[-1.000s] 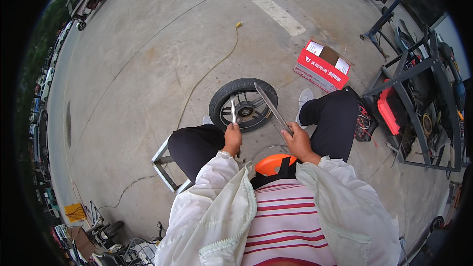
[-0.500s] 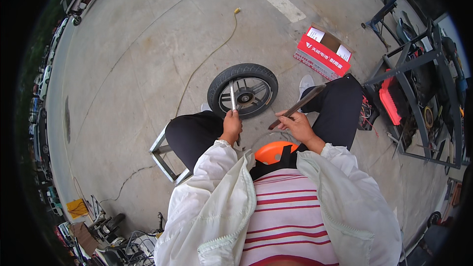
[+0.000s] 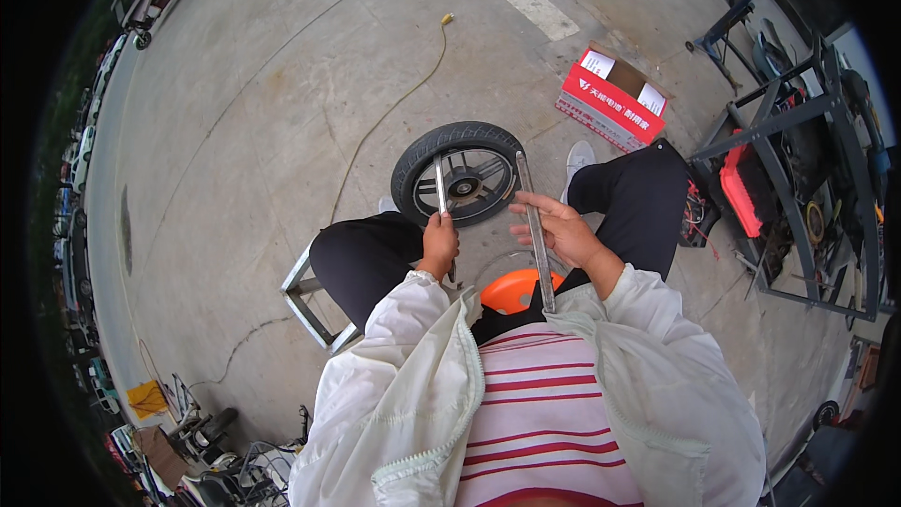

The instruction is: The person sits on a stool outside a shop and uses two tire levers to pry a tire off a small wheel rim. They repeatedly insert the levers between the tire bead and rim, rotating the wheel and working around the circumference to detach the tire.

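A small wheel with a black tyre [image 3: 413, 155] and dark spoked rim stands between my feet on the concrete. My left hand [image 3: 439, 244] is wrapped round a flat metal tyre lever [image 3: 441, 183], whose far end reaches the rim under the tyre's edge. In front of my lap, my right hand [image 3: 563, 230] holds a second tyre lever [image 3: 537, 235] loosely, its fingers fairly straight. This lever points away from me, its far tip close to the tyre's right side. Just below the hands lies an orange rounded object [image 3: 511, 293], partly hidden by my clothes.
A red and white cardboard box [image 3: 612, 99] stands open beyond my right foot. At the right is a metal rack [image 3: 798, 145] with a red case [image 3: 741, 192]. A metal frame [image 3: 314, 305] sits by my left thigh. A yellow-green cable [image 3: 399, 99] crosses the floor.
The right-hand lever has swung from pointing up and right to pointing nearly straight ahead toward the wheel. The right hand's fingers have straightened. My left hand and its lever stay at the rim.
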The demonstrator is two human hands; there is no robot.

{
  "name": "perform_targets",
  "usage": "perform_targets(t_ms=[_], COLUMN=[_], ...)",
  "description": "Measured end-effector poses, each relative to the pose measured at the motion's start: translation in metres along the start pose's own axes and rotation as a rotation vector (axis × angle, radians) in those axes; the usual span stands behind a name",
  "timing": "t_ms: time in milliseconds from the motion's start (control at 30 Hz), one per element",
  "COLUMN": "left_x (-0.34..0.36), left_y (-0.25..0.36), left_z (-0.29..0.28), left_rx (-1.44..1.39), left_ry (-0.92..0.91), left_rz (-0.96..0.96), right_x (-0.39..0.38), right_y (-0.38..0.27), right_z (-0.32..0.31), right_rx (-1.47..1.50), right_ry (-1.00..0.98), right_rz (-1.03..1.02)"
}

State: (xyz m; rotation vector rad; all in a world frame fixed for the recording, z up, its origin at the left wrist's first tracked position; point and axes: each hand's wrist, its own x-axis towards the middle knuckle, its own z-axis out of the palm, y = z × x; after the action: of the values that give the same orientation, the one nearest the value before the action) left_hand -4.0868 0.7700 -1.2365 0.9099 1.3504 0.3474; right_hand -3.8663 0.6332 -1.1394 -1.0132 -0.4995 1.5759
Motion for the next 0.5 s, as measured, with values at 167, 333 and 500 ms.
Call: perform_targets(t_ms=[167, 333, 500], left_x=[-0.002, 0.001, 0.012], left_y=[0.002, 0.002, 0.007], left_z=[0.002, 0.001, 0.001], left_rx=[0.017, 0.003, 0.025], left_ry=[0.035, 0.031, 0.037], left_rz=[0.005, 0.041, 0.05], right_x=[0.007, 0.01, 0.004], right_y=[-0.013, -0.021, -0.026], right_z=[-0.012, -0.013, -0.01], right_rx=[0.323, 0.17, 0.1], right_ry=[0.004, 0.168, 0.234], right_rz=[-0.009, 0.033, 0.076])
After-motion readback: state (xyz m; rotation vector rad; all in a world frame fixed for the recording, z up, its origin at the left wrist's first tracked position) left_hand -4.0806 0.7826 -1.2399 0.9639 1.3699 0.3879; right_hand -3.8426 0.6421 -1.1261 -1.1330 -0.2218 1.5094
